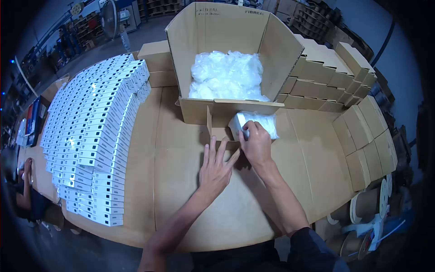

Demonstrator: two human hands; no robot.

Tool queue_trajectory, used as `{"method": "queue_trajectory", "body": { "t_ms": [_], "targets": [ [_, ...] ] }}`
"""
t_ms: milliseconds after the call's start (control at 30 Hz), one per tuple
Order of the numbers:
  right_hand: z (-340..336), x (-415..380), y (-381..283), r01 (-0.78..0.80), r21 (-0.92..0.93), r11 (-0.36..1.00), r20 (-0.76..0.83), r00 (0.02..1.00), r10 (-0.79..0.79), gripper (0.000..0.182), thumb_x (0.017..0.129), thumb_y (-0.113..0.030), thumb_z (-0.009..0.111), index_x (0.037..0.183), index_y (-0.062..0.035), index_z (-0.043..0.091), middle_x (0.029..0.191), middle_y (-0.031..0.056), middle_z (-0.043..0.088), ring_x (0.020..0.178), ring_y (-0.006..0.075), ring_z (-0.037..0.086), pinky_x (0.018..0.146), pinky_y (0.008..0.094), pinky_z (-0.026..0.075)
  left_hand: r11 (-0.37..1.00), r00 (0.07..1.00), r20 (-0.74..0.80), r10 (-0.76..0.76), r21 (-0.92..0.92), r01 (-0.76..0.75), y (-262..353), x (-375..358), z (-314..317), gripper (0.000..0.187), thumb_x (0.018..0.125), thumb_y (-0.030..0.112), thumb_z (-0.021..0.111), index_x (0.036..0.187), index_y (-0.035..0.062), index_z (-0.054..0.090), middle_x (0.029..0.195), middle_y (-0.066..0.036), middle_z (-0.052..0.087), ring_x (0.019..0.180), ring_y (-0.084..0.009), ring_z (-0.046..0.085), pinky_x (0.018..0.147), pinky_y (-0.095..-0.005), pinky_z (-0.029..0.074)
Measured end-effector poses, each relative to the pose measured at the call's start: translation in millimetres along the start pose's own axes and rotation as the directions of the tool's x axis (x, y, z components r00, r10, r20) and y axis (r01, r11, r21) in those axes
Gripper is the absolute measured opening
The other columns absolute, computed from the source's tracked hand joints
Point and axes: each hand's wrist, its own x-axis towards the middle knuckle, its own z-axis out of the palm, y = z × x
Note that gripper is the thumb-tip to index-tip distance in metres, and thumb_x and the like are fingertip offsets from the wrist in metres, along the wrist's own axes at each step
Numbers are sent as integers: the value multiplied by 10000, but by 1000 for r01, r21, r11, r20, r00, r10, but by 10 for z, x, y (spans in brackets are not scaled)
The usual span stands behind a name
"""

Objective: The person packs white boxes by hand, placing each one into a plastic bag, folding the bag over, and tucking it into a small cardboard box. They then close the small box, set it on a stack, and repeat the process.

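My right hand is closed over the near left end of a white box with clear plastic film around it. This box stands at the right side of a small open cardboard carton. My left hand has its fingers spread, with the tips at the carton's front edge. Behind the carton rises a large open cardboard box, its lower part filled with a heap of crumpled clear plastic bags.
Stacked white boxes with printed labels cover the table's left side. Brown cartons are piled at the back right, more cartons at the right edge. Cable spools stand beyond. Another person's arm shows at far left.
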Motion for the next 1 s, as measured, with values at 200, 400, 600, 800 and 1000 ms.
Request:
{"method": "queue_trajectory", "body": {
  "t_ms": [200, 400, 600, 800, 1000],
  "targets": [
    [76, 56, -105, -127, -176, 976, 129, 980, 151, 140, 880, -91, 698, 884, 47, 671, 965, 254, 655, 761, 448, 713, 649, 511, 583, 999, 1000, -18, 6, -45, -7, -10, -32, 80, 551, 868, 165, 694, 1410, 180, 597, 1584, -208, 356, 1493, -525, 255, 1177, -633, 307],
    [-70, -73, -194, -148, -178, 973, 131, 976, 172, 187, 946, -164, 649, 948, -10, 755, 1177, 174, 656, 802, 409, 718, 713, 534, 583, 999, 1000, -4, -17, -49, 16, 4, -41, -43, 651, 862, 165, 706, 1487, 191, 526, 1634, -207, 307, 1515, -469, 254, 1199, -586, 302],
    [-221, -278, -214, 32, -61, 998, 0, 999, -32, 426, 1005, -144, 578, 1395, 22, 542, 1554, 246, 404, 1270, 446, 564, 974, 501, 529, 978, 988, -69, -137, -167, 124, -73, -513, -741, 567, 875, 159, 726, 1419, 127, 572, 1572, -174, 402, 1493, -418, 333, 1169, -596, 349],
    [14, -301, -1310, 154, 465, 872, 145, 958, -246, 530, 950, 7, 572, 1469, -22, 465, 1457, 176, 547, 1189, 324, 598, 883, 411, 532, 914, 886, -238, -397, -21, 404, -565, -1418, -1680, 445, 861, 110, 743, 1284, 45, 624, 1391, -178, 550, 1382, -412, 477, 1137, -562, 398],
    [543, -77, -2446, 375, 673, 638, 239, 706, -667, 633, 911, 23, 576, 1507, 19, 361, 1418, 202, 562, 1319, 417, 500, 1124, 483, 412, 844, 793, -411, -449, 97, 528, -1256, -1753, -2283, 565, 841, -24, 706, 1374, -21, 517, 1394, -200, 550, 1342, -405, 515, 1108, -476, 446]
  ]
}}
